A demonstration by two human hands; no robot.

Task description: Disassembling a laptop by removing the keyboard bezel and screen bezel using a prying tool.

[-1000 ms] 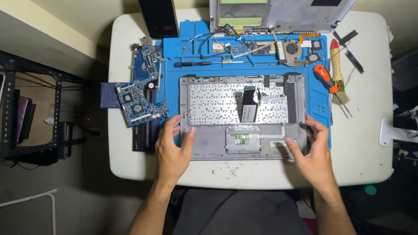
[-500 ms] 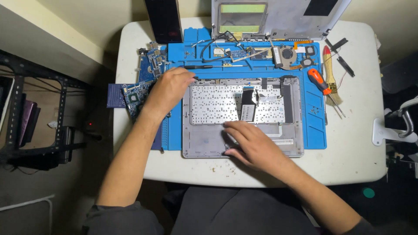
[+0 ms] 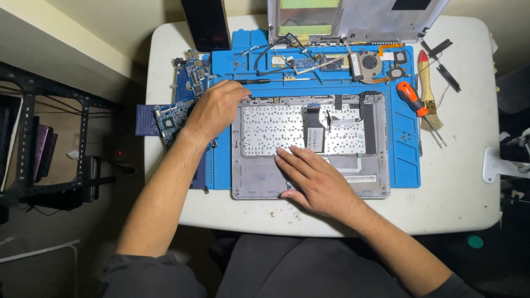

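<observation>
Grey laptop base shell lies inner side up on the blue work mat, long axis left-right, keyboard backing toward the far edge. Left hand rests curled at its far-left corner, fingertips hidden, so grip can't be told. Right hand lies flat on the near half, fingers loosely spread, covering the touchpad area.

Left hand curled, knuckles up; right hand flat, fingers spread.
</observation>
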